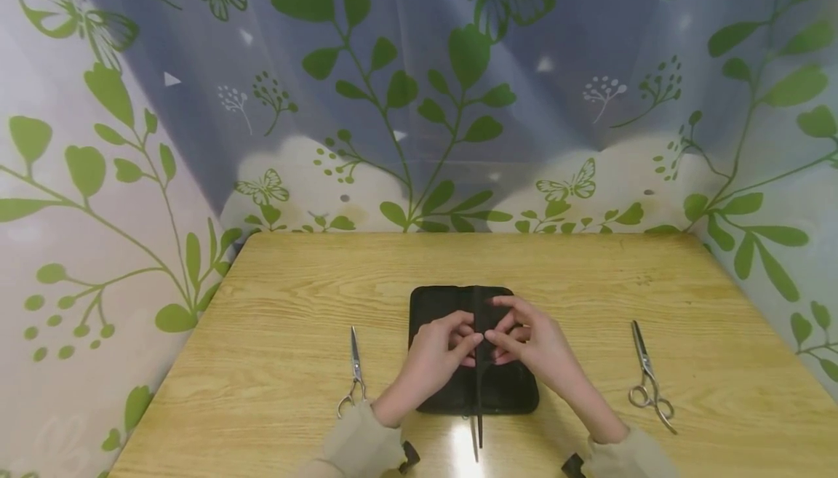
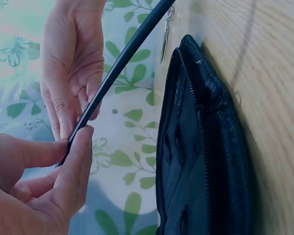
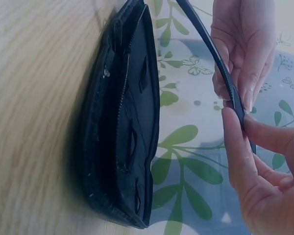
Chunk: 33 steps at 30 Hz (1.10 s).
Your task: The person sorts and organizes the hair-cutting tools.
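Observation:
My left hand (image 1: pixel 439 351) and right hand (image 1: pixel 537 343) hold a long black comb (image 1: pixel 480 391) between them, over the middle of an open black zip case (image 1: pixel 441 300). Thumb and fingers of each hand pinch it, the two grips close together. One end of the comb tapers to a thin tail pointing toward me in the head view. Fine teeth show along the edge of the comb (image 3: pixel 216 58) in the right wrist view. Beneath the hands the case (image 2: pixel 186 161) lies spread on the table, with zip edges and small loops inside.
A pair of silver scissors (image 1: pixel 356 367) lies left of the case on the wooden table (image 1: pixel 294 274). Another pair of scissors (image 1: pixel 646 372) lies to the right. Behind the table hangs a curtain (image 1: pixel 419 172) with green leaves and butterflies.

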{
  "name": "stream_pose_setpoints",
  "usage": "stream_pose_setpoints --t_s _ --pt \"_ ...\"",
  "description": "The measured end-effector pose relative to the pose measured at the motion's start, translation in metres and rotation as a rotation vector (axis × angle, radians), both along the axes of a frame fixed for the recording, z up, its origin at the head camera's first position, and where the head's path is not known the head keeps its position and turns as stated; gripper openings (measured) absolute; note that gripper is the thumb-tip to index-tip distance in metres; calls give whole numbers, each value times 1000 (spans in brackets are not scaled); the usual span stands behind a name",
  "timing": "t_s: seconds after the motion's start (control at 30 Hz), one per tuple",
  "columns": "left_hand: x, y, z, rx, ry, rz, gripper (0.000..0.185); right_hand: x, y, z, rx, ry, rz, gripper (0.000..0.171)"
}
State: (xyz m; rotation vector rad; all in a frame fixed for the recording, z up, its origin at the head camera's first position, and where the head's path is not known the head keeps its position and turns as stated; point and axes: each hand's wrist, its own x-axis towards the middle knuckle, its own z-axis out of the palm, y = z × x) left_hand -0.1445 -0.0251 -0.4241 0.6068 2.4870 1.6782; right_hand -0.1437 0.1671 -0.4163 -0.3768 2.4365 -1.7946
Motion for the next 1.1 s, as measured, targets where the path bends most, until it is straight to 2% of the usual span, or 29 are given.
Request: stream_pose_setpoints --t_s 0.33,0.53,0.7,0.9,1.0,1.1 --pt "1 -1 -7 11 -8 -8 45 0 2 -6 202 85 7 50" --pt "-1 -6 -11 -3 3 -14 43 1 5 -13 353 192 14 45" --pt "-6 -16 -10 -16 5 -7 33 4 10 -17 493 277 17 39" --pt "-20 -33 1 16 -41 13 28 11 16 -23 658 357 24 42" --pt "-33 -43 10 56 -57 67 30 15 19 -26 732 364 45 52" --pt "-48 -51 19 115 -51 140 33 17 19 -27 766 316 79 63"
